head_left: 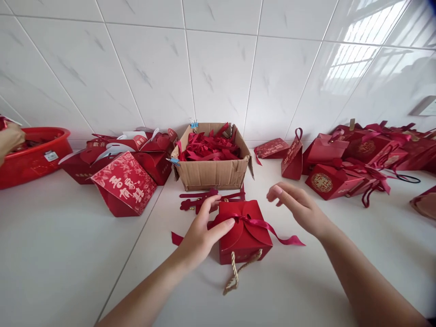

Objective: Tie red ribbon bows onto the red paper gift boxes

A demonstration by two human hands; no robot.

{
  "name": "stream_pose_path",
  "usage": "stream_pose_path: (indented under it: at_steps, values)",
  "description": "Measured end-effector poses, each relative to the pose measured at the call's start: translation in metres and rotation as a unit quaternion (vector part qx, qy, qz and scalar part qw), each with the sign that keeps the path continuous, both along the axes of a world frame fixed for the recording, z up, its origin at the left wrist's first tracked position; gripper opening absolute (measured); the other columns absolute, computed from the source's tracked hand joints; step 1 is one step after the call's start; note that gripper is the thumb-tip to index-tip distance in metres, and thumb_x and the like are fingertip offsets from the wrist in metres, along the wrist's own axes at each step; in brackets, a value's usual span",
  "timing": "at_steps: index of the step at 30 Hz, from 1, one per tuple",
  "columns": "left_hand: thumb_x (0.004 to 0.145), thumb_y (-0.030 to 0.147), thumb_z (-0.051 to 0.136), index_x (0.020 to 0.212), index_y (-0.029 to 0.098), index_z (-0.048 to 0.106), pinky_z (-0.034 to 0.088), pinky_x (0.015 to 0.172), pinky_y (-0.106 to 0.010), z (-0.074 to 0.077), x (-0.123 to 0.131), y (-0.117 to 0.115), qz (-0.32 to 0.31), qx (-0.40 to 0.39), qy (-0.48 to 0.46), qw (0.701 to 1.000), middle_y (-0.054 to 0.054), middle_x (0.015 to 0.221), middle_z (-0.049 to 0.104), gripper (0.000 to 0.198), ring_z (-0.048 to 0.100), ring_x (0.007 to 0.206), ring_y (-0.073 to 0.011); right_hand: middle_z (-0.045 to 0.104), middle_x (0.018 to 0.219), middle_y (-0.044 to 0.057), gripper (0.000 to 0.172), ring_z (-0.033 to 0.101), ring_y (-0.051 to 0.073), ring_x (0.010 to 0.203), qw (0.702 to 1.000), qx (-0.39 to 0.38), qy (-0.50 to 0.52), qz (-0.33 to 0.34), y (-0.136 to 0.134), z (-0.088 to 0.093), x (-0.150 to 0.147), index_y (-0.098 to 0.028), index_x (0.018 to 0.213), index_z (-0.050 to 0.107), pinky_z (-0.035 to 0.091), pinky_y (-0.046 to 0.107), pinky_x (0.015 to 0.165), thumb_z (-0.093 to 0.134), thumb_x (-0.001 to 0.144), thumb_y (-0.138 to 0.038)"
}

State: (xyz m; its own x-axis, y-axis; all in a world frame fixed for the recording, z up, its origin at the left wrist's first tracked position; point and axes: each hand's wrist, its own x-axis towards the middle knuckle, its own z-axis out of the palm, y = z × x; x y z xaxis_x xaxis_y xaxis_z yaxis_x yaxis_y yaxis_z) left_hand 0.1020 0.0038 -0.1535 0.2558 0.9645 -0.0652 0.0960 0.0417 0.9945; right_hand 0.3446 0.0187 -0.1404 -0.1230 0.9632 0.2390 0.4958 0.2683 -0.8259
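Observation:
A red gift box [242,247] with overlapping rounded flaps sits on the white surface in front of me. A dark pink ribbon [260,223] crosses its top, with one tail trailing to the right and another end showing at the left. A twisted cream rope handle [235,274] hangs down its near side. My left hand [203,231] lies along the box's left side, its thumb on the ribbon near the middle and its fingers apart behind. My right hand [298,204] is raised to the right of the box, apart from it, with fingers loosely curved and nothing visible in them.
Behind the box stands a cardboard box [214,175] full of red ribbons, with dark red tags [195,201] before it. Red boxes [126,184] and a red basin [37,161] stand left. More red boxes [332,181] crowd the right, below a tiled wall [221,68].

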Motion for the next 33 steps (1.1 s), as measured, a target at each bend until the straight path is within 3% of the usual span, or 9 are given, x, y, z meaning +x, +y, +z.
stream_pose_path:
  at_steps: [4, 9, 15, 20, 24, 26, 28, 30, 33]
  values:
    - [0.074, 0.037, 0.066, 0.125, 0.028, 0.045, 0.052, 0.09, -0.039, 0.0, 0.0, 0.002, -0.006, -0.017, 0.002, 1.0, -0.009, 0.13, 0.055, 0.055, 0.052, 0.121, -0.03, 0.055, 0.07, 0.002, 0.047, 0.05, 0.014, 0.068, 0.987, -0.109, -0.034, 0.111, 0.0, -0.003, 0.011, -0.017, 0.069, 0.056, 0.042, 0.027, 0.064, 0.044, 0.088, -0.058]
    - [0.076, 0.038, 0.065, 0.127, 0.028, 0.04, 0.054, 0.082, -0.039, -0.004, 0.001, 0.002, -0.018, -0.037, 0.006, 0.999, -0.01, 0.127, 0.057, 0.057, 0.062, 0.105, -0.0279, 0.039, 0.058, -0.004, 0.043, 0.033, 0.008, 0.052, 0.952, -0.193, 0.085, 0.223, -0.009, -0.02, 0.003, -0.018, 0.065, 0.046, 0.028, 0.022, 0.048, 0.05, 0.086, -0.055]
    - [0.07, 0.048, 0.07, 0.109, 0.024, 0.049, 0.052, 0.08, -0.039, -0.006, -0.003, 0.005, 0.017, -0.052, 0.087, 0.995, -0.011, 0.118, 0.058, 0.051, 0.06, 0.104, -0.0282, 0.033, 0.053, -0.006, 0.042, 0.026, 0.005, 0.048, 0.929, -0.226, 0.174, 0.237, -0.012, -0.028, -0.002, -0.018, 0.06, 0.041, 0.021, 0.021, 0.046, 0.058, 0.084, -0.048]
    - [0.076, 0.05, 0.065, 0.094, 0.019, 0.064, 0.049, 0.078, -0.033, 0.002, -0.003, 0.006, -0.094, -0.124, 0.036, 0.987, -0.006, 0.097, 0.07, 0.036, 0.064, 0.092, -0.0242, 0.035, 0.051, -0.007, 0.043, 0.026, 0.004, 0.046, 0.926, -0.231, 0.19, 0.232, -0.011, -0.032, 0.0, -0.017, 0.058, 0.042, 0.02, 0.021, 0.043, 0.062, 0.082, -0.047]
    - [0.077, 0.047, 0.067, 0.087, 0.016, 0.069, 0.044, 0.07, -0.028, 0.006, -0.004, 0.008, -0.121, -0.151, 0.015, 0.981, -0.005, 0.086, 0.07, 0.033, 0.061, 0.08, -0.0193, 0.036, 0.051, -0.007, 0.041, 0.027, 0.004, 0.046, 0.916, -0.233, 0.212, 0.247, -0.007, -0.04, 0.005, -0.016, 0.059, 0.043, 0.019, 0.021, 0.043, 0.063, 0.083, -0.043]
    - [0.074, 0.047, 0.07, 0.076, 0.016, 0.065, 0.037, 0.057, -0.024, 0.003, -0.006, 0.011, -0.118, -0.153, -0.015, 0.981, 0.0, 0.068, 0.062, 0.031, 0.053, 0.062, -0.013, 0.036, 0.052, -0.006, 0.04, 0.027, 0.005, 0.047, 0.911, -0.235, 0.221, 0.255, -0.005, -0.043, 0.007, -0.016, 0.059, 0.043, 0.019, 0.021, 0.044, 0.064, 0.083, -0.041]
    - [0.073, 0.054, 0.067, 0.057, 0.017, 0.05, 0.023, 0.047, -0.023, -0.002, -0.009, 0.015, -0.113, -0.156, -0.059, 0.979, 0.005, 0.051, 0.041, 0.044, 0.033, 0.048, -0.0081, 0.033, 0.054, -0.006, 0.04, 0.026, 0.005, 0.048, 0.906, -0.238, 0.232, 0.262, -0.003, -0.045, 0.01, -0.016, 0.059, 0.042, 0.018, 0.022, 0.045, 0.065, 0.083, -0.039]
    - [0.075, 0.06, 0.062, 0.051, 0.018, 0.033, 0.012, 0.046, -0.025, -0.008, -0.011, 0.02, -0.104, -0.164, -0.093, 0.977, 0.007, 0.05, 0.024, 0.056, 0.018, 0.046, -0.0074, 0.03, 0.055, -0.007, 0.039, 0.024, 0.004, 0.049, 0.903, -0.239, 0.238, 0.267, -0.001, -0.046, 0.012, -0.016, 0.059, 0.042, 0.017, 0.022, 0.045, 0.065, 0.083, -0.037]
    - [0.075, 0.055, 0.065, 0.054, 0.019, 0.028, 0.009, 0.048, -0.027, -0.011, -0.013, 0.023, -0.101, -0.157, -0.083, 0.979, 0.007, 0.053, 0.02, 0.056, 0.014, 0.05, -0.008, 0.029, 0.056, -0.006, 0.039, 0.024, 0.005, 0.05, 0.904, -0.238, 0.23, 0.27, 0.001, -0.045, 0.015, -0.016, 0.059, 0.042, 0.017, 0.022, 0.046, 0.065, 0.083, -0.036]
